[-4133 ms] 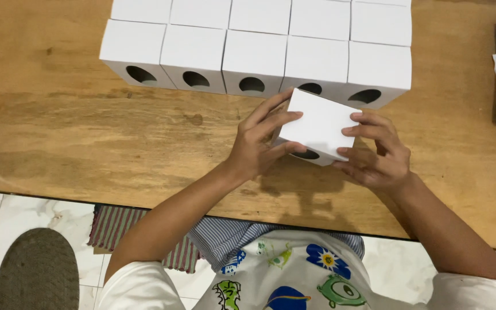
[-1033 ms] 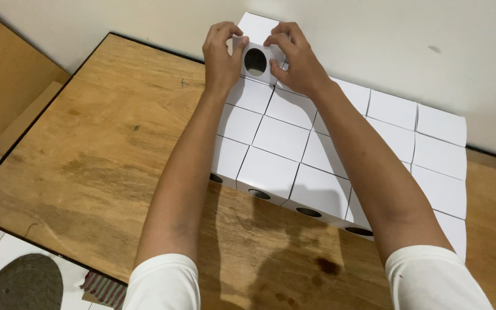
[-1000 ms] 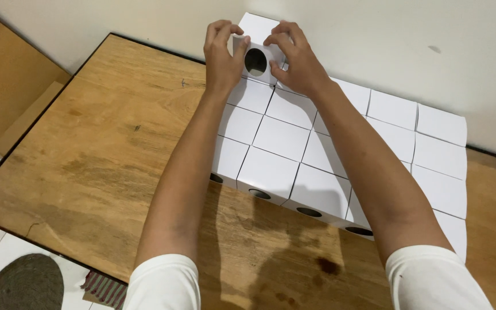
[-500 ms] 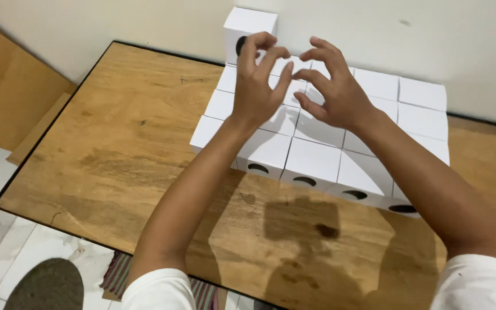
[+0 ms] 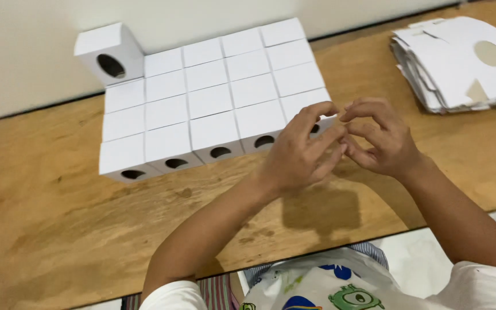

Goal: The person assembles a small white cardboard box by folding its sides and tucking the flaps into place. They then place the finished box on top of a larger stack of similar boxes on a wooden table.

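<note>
I am holding both hands just above the wooden table (image 5: pixel 58 229), empty, in front of the near right corner of a block of white boxes (image 5: pixel 213 103). My left hand (image 5: pixel 302 155) is hovering with its fingers half curled and slightly apart, gripping nothing; my right hand (image 5: pixel 383 138) is doing the same beside it, the fingertips of both nearly meeting. The boxes are sitting packed edge to edge in neat rows, their round holes facing near, so the block reads as one flat sheet. One more box (image 5: pixel 110 53) is standing on top at the far left corner, against the wall, its hole facing me. Well apart, at the far right, a stack of flat unfolded cardboard (image 5: pixel 460 57) is lying within reach of my right arm.
</note>
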